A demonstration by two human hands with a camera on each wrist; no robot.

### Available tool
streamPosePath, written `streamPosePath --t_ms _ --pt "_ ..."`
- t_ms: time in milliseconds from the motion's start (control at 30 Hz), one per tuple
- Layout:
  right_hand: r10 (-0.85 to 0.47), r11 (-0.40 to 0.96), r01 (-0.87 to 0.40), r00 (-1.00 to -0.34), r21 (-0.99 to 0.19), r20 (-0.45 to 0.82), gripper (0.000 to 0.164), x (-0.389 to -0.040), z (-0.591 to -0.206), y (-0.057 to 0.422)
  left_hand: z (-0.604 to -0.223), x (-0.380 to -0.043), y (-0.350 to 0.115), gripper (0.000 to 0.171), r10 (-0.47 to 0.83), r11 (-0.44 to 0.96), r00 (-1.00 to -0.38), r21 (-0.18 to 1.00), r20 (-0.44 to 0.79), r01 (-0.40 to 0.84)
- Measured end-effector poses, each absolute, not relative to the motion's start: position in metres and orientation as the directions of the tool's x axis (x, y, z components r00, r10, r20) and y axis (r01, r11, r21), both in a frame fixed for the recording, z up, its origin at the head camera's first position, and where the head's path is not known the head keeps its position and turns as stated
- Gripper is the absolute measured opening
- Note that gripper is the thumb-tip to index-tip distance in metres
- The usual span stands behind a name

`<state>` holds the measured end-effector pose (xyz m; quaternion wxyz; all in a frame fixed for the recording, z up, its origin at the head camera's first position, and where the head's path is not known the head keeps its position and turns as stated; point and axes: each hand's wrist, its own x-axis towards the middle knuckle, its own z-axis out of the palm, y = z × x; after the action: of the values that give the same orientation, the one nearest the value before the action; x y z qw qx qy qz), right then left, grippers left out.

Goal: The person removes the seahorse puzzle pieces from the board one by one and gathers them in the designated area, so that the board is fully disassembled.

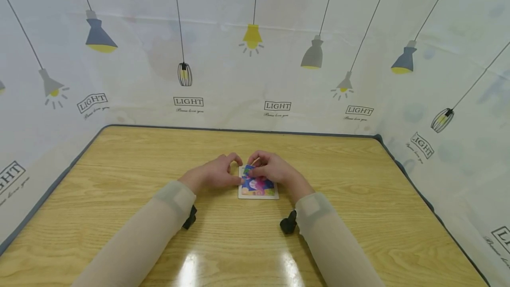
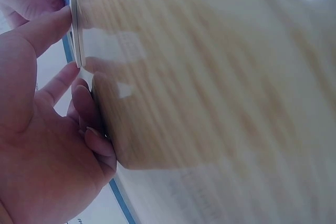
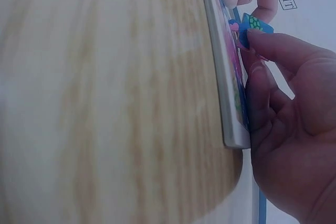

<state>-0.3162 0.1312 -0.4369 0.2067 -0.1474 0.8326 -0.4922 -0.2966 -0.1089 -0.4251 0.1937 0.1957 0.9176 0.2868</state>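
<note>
A small jigsaw puzzle (image 1: 260, 187) with a pink and blue picture lies in its pale tray (image 1: 268, 197) on the table. My right hand (image 1: 275, 168) is over the tray's far part, pinching a blue puzzle piece (image 3: 257, 23) with a green pattern between thumb and fingers. That piece stands tilted above the picture in the right wrist view. At the tray's left side, my left hand (image 1: 217, 172) touches the tray with thumb and index finger, the index near the far left corner. Its other fingers (image 2: 86, 103) curl beneath the palm at the tabletop.
The wooden table (image 1: 159, 149) has a dark edge along the back and both sides. Behind it hangs a pale cloth (image 1: 223, 70) printed with lamps. A black wrist camera (image 1: 288, 223) sits under the right sleeve, another camera (image 1: 190, 218) under the left.
</note>
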Motion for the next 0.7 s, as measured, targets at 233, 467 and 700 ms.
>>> streamPosePath --t_ms 233,467,700 --pt "-0.437 0.464 -0.045 -0.88 -0.885 -0.185 0.017 -0.3155 -0.4382 0.1306 -0.4263 -0.2979 -0.1096 0.057 0.472 0.761 -0.848 0.597 -0.239 0.255" --pt "-0.373 0.445 -0.03 -0.915 -0.895 -0.155 0.02 -0.3132 -0.4391 0.1321 -0.4266 -0.2982 -0.1094 0.056 0.472 0.761 -0.849 0.596 -0.236 0.257" --pt "-0.343 0.426 -0.033 -0.931 -0.904 -0.127 0.021 -0.3126 -0.4386 0.1357 -0.4263 -0.2975 -0.1096 0.055 0.465 0.763 -0.852 0.598 -0.241 0.247"
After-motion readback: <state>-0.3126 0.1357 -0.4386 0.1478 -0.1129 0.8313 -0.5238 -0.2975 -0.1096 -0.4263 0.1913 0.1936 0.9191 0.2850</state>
